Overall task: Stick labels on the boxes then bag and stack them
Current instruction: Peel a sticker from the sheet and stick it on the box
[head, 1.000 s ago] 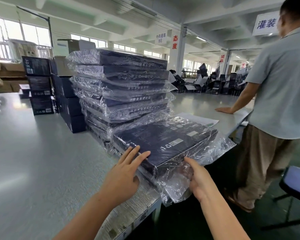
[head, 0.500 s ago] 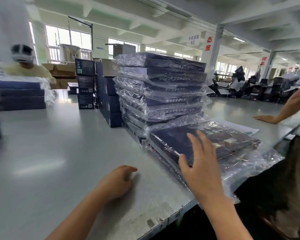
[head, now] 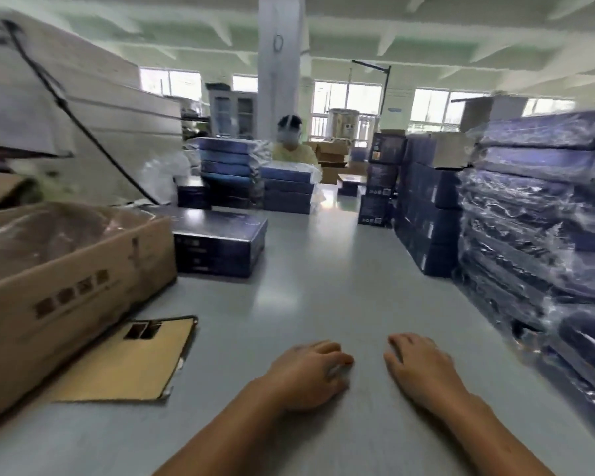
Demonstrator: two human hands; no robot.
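My left hand (head: pixel 310 372) and my right hand (head: pixel 418 364) hover over or rest on the grey table (head: pixel 323 286), side by side, fingers loosely curled, holding nothing. A tall stack of dark blue boxes in clear bags (head: pixel 543 228) stands at the right. An unbagged dark blue box (head: pixel 220 240) lies at the middle left, beyond the hands. More unbagged blue boxes (head: pixel 426 214) stand stacked behind the bagged pile. The whole view is blurred by motion.
A large open cardboard carton (head: pixel 66 280) sits at the left, with a sheet of brown card (head: pixel 128 362) lying in front of it. A person in yellow (head: pixel 291 149) works behind further blue box stacks (head: pixel 255 173) at the far end.
My view has swung left, away from the bagged stack. Both hands have let go of the bagged box and now lie empty on the table in front of me.
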